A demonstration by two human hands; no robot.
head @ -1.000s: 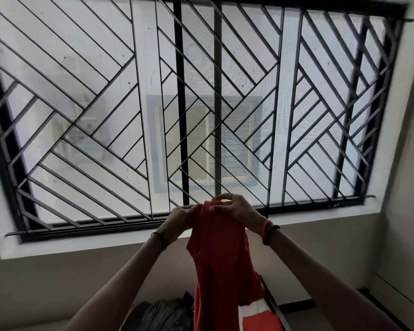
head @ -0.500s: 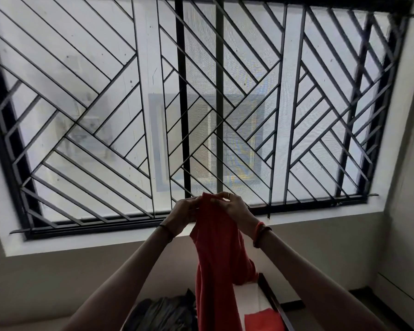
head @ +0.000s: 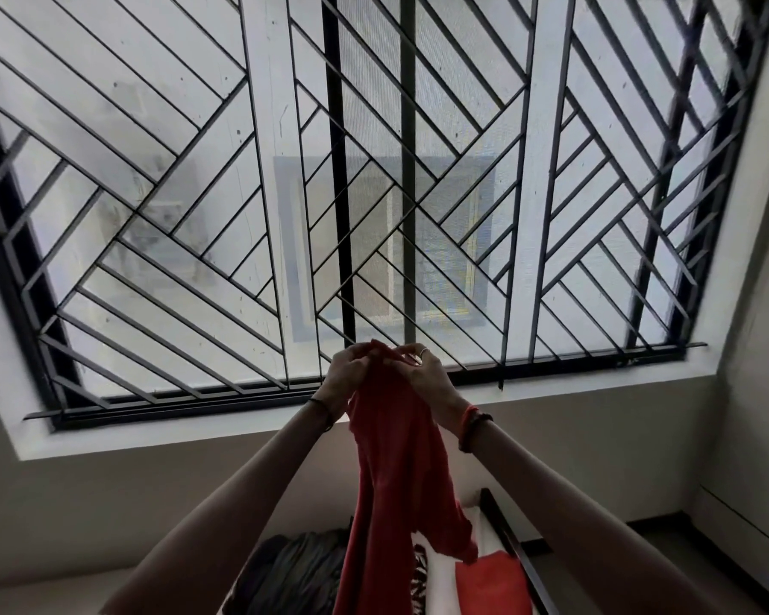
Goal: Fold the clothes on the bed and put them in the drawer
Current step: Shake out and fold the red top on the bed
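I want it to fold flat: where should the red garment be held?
Judging by its pose, the red garment hangs bunched from one point where the left hand and right hand pinch together. Better to grip its top edge at two separated corners, from either side.

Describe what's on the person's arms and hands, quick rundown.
Both forearms are bare, with no sleeves in view. The left hand has a thin dark band at the wrist. The right hand wears a light-coloured ring on one finger, and at its wrist an orange-red thread band next to a dark beaded bracelet. No gloves or watch are visible.
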